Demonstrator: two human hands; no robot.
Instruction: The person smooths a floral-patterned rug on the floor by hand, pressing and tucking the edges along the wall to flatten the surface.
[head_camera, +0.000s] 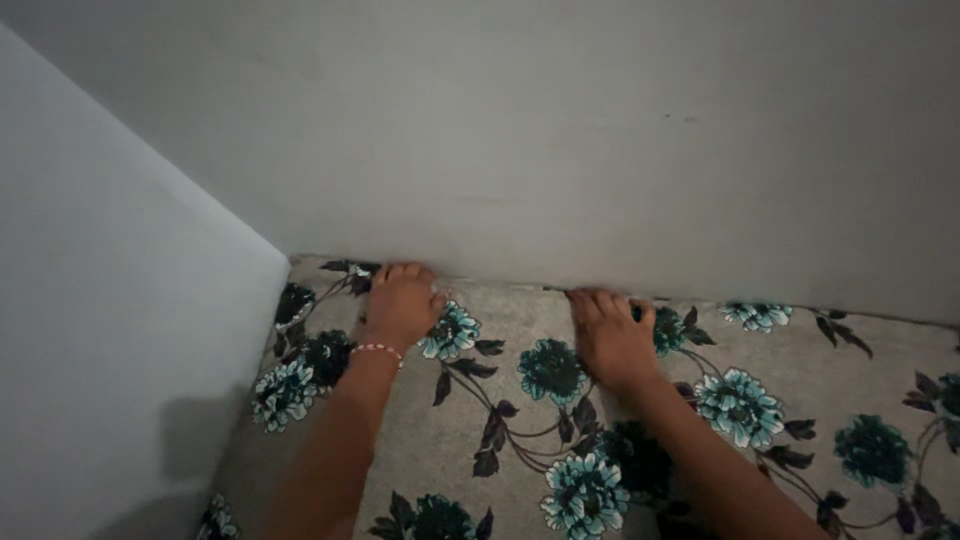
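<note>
Grey walls meet at a corner over the bed, and we press both hands at its far edge.

Our left hand (402, 305), with a bead bracelet (377, 350) at the wrist, sits near the far left corner of the bed; our right hand (610, 335) lies a little way along the same edge toward the middle. Both rest on the floral sheet (520, 400), whose far edge runs left to right along the foot of the back wall (560, 150), straight ahead of the fingers (590, 303). On each hand the fingers lie together, curled down with tips at the seam where sheet meets wall; whether they pinch the cloth or only push on it we cannot tell. The left hand is nearer the side wall (110, 330).
</note>
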